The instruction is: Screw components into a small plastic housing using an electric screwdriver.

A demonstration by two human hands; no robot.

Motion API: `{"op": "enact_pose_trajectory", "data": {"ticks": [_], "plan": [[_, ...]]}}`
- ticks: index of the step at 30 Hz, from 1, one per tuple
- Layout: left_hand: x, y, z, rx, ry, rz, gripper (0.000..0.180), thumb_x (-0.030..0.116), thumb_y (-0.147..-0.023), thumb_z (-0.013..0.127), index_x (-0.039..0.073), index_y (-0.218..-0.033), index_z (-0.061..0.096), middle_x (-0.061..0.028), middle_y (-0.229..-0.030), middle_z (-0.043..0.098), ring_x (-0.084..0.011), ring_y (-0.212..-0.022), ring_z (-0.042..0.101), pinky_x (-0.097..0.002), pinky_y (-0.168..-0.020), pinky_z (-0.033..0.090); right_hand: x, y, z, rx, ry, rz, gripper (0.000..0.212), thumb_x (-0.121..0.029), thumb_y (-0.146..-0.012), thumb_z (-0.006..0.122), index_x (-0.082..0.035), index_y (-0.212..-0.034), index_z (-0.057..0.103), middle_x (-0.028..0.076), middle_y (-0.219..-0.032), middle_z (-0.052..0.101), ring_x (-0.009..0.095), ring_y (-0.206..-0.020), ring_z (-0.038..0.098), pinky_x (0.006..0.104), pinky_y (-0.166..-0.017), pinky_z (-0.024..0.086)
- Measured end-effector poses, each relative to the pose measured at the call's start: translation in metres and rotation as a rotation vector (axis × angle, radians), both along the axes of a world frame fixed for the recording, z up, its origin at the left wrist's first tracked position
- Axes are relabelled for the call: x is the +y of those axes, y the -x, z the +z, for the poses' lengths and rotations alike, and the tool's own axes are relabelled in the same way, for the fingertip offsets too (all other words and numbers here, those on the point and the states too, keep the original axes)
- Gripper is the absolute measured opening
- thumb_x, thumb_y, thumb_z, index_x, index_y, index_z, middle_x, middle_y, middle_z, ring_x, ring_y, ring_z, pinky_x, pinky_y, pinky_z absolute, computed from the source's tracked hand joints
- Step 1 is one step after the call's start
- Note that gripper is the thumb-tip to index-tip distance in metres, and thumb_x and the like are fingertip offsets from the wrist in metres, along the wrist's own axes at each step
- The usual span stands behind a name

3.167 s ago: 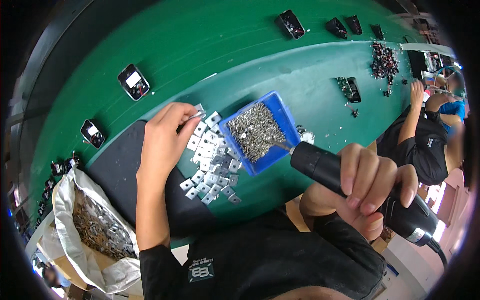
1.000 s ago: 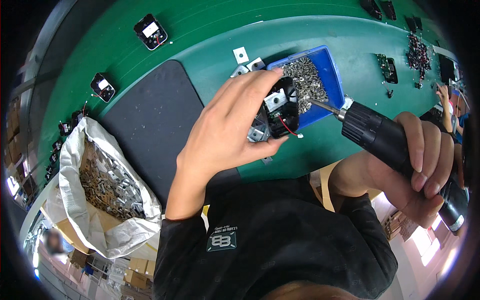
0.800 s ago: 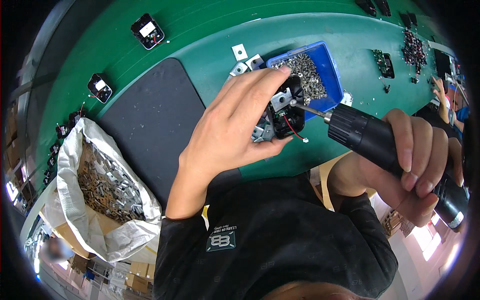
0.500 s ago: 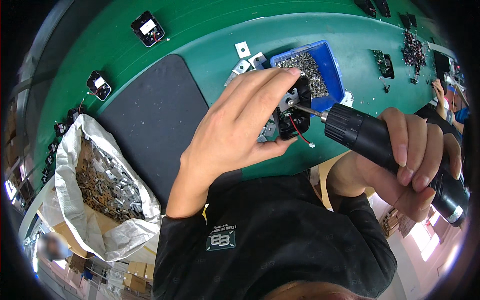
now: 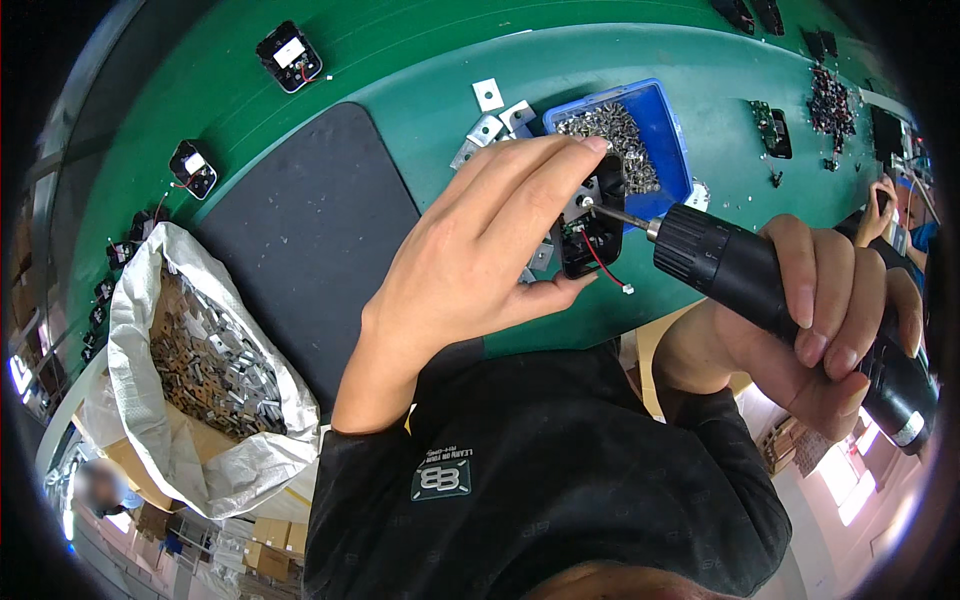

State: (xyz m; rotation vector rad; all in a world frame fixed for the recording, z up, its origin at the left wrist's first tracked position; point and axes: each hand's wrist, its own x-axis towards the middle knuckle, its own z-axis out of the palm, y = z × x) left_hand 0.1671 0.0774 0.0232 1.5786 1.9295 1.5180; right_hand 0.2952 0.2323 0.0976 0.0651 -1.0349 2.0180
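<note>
My left hand [image 5: 470, 240] is closed round a black plastic housing [image 5: 606, 250], holding it tilted above the table. Inside the housing are a metal plate, a screw [image 5: 587, 202] and a small circuit board; a red-and-black wire [image 5: 603, 264] with a white plug hangs out of it. In my right hand [image 5: 825, 310] is a black electric screwdriver [image 5: 725, 258], gripped round its body. Its bit [image 5: 622, 217] points left and meets the screw head. Fingers of my left hand hide part of the housing.
Behind the housing stands a blue bin [image 5: 660, 130] of screws. Square metal plates [image 5: 487, 95] lie beside it. A black mat [image 5: 310, 240] and a white sack [image 5: 135, 340] of metal parts are at left. More housings [image 5: 290, 57] rest on the green belt; another person's hand [image 5: 880, 200] shows far right.
Hands, housing and screwdriver stay nearly in place, with the bit still at the screw. The housings on the green belt have shifted slightly left. At far right the other person's hand has moved.
</note>
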Motion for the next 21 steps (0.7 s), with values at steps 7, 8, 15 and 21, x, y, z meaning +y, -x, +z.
{"op": "enact_pose_trajectory", "data": {"ticks": [7,8,15,21], "plan": [[-0.002,0.003,-0.002,0.012,0.081,0.033,0.085,0.011,-0.054,0.085,0.003,-0.132,0.053,-0.0149,-0.123,0.059,-0.0342,-0.111,0.058,-0.0417,-0.095,0.047,0.007,-0.003,-0.003,0.043,-0.013,0.042,0.036,-0.010,-0.066,0.074,-0.018,-0.100,0.062,-0.008,-0.069,0.058,0.006,-0.063,0.055,0.0226,-0.074,0.046],[-0.004,0.004,-0.004,0.039,0.132,0.055,0.085,0.012,-0.053,0.085,0.004,-0.131,0.054,-0.0145,-0.125,0.061,-0.0346,-0.114,0.059,-0.0419,-0.099,0.046,0.007,-0.003,-0.003,0.056,-0.008,0.033,0.036,-0.010,-0.066,0.074,-0.018,-0.099,0.062,-0.008,-0.069,0.058,0.006,-0.063,0.055,0.0228,-0.074,0.046],[-0.035,0.028,-0.032,0.089,0.309,0.281,0.077,0.009,-0.060,0.081,0.002,-0.131,0.050,-0.0176,-0.125,0.058,-0.0371,-0.116,0.055,-0.0431,-0.099,0.043,0.010,-0.007,-0.001,0.025,-0.003,0.067,0.035,-0.009,-0.066,0.075,-0.018,-0.097,0.062,-0.008,-0.069,0.057,0.006,-0.063,0.055,0.0229,-0.074,0.047],[-0.044,0.037,-0.046,-0.007,0.429,0.308,0.080,0.009,-0.062,0.079,0.005,-0.135,0.047,-0.0172,-0.130,0.055,-0.0363,-0.121,0.052,-0.0437,-0.102,0.039,0.014,-0.008,0.004,-0.020,-0.005,0.143,0.034,-0.008,-0.066,0.076,-0.018,-0.096,0.062,-0.008,-0.068,0.057,0.006,-0.063,0.055,0.0229,-0.074,0.046]]}}
